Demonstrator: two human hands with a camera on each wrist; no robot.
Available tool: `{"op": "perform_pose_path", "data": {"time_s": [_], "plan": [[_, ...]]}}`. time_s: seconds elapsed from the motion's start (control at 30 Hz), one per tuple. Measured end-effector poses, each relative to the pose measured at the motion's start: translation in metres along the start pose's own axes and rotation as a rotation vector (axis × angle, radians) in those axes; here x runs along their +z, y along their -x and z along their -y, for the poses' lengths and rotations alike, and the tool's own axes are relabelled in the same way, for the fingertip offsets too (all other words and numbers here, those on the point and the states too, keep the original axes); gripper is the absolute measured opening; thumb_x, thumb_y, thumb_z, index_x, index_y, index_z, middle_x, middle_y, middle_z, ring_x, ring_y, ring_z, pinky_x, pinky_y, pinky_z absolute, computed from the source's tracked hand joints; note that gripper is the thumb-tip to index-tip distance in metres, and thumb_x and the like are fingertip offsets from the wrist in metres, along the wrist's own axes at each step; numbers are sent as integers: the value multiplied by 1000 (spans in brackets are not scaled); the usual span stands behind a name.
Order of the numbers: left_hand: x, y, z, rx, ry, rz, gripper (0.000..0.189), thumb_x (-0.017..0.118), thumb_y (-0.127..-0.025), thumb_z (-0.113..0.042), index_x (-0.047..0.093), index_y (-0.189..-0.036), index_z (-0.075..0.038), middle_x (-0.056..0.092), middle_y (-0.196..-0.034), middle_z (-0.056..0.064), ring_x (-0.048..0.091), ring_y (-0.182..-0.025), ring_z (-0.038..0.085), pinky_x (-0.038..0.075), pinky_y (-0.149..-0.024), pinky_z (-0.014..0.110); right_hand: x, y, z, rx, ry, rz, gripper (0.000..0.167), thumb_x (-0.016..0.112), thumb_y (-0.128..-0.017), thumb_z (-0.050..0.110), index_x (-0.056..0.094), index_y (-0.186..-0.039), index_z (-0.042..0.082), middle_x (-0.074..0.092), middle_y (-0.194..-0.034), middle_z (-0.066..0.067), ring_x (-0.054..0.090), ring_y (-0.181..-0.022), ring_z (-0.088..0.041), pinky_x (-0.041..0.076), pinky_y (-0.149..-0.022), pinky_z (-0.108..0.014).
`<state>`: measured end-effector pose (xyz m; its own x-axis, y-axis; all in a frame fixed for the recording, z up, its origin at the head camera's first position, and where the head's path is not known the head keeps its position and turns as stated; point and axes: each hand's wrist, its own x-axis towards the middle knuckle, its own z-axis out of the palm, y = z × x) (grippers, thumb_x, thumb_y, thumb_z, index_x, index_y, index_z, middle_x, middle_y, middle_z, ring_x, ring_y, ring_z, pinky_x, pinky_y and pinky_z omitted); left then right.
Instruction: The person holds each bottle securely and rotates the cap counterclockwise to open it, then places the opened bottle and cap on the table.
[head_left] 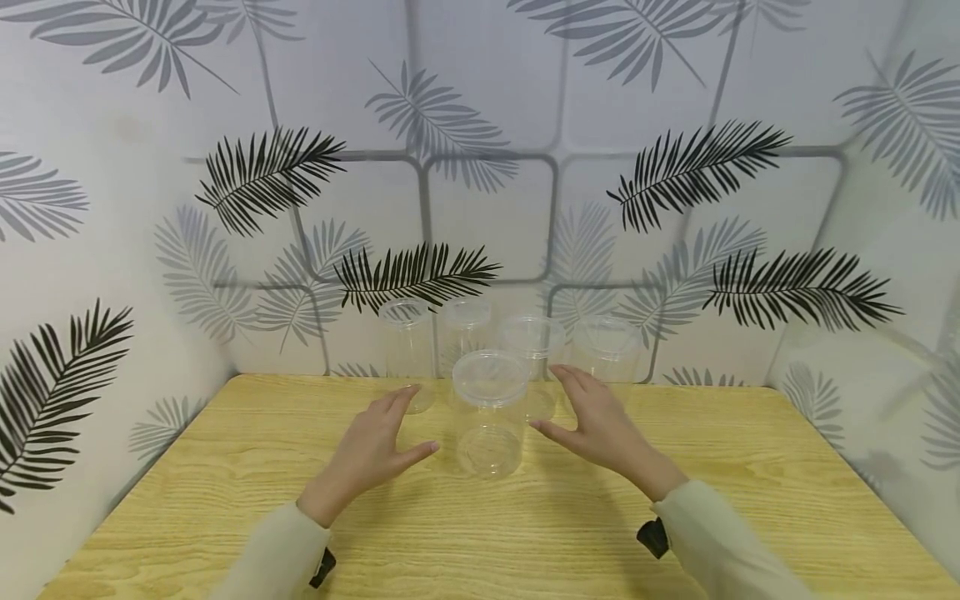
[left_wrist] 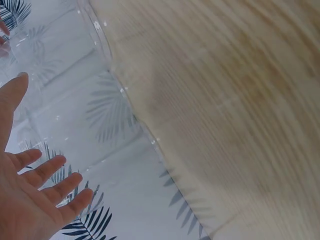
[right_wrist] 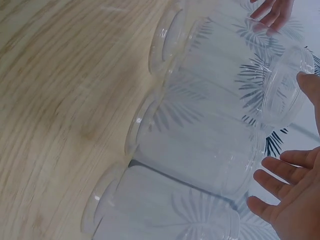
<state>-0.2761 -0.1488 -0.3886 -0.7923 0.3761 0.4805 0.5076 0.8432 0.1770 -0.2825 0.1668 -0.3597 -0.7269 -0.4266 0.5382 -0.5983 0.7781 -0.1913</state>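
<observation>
Head view: a clear front jar (head_left: 489, 421) stands upright near the middle of the worktop (head_left: 495, 542), its round, see-through lid (head_left: 490, 377) on top. Taking that jar as the centre of the dial, the left hand (head_left: 372, 443) lies between eight and nine o'clock and the right hand (head_left: 603, 421) at three. Both palms are turned towards the jar. On each hand the thumb stands well away from the fingers, and the fingers are extended; both wrist views show them slightly spread. The left thumb tip is near the jar's side with a gap between; the right thumb tip is just beside it, and whether it touches I cannot tell.

Four more clear jars stand upright behind: a slim jar (head_left: 407, 354) at ten o'clock, a second slim jar (head_left: 468, 329) just short of twelve, a wide jar (head_left: 525, 333) at one, partly covered by the front one, and another wide jar (head_left: 606, 342) at two, beyond the right fingers. Past them, towards twelve, rises a leaf-patterned wall (head_left: 487, 108). Pale sleeves (head_left: 723, 542) come in from seven and five o'clock.
</observation>
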Motion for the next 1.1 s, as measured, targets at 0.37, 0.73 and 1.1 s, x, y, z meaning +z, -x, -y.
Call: {"op": "perform_pose_path", "data": {"time_s": [0.37, 0.73, 1.1], "plan": [[11, -17, -15, -94, 222, 73, 88, 68, -75, -51, 31, -141, -7, 42, -140, 13, 42, -126, 32, 38, -101, 49, 11, -17, 10, 84, -188, 46, 82, 65, -79, 50, 33, -139, 4, 40, -140, -16, 39, -127, -33, 38, -100, -51], [21, -37, -27, -154, 503, 124, 91, 77, -67, -46, 31, -140, -15, 44, -138, 11, 41, -126, 32, 36, -101, 52, 20, -33, 14, 176, -366, 90, 87, 66, -76, 54, 33, -139, 4, 38, -141, -14, 38, -129, -31, 36, -102, -51], [35, -46, -27, -170, 692, 180, 98, 81, -66, -37, 23, -143, -22, 45, -135, 9, 43, -125, 34, 37, -102, 51, 26, -41, 19, 180, -464, 72, 84, 74, -74, 38, 33, -138, 1, 41, -138, -17, 39, -127, -33, 36, -101, -54]]}}
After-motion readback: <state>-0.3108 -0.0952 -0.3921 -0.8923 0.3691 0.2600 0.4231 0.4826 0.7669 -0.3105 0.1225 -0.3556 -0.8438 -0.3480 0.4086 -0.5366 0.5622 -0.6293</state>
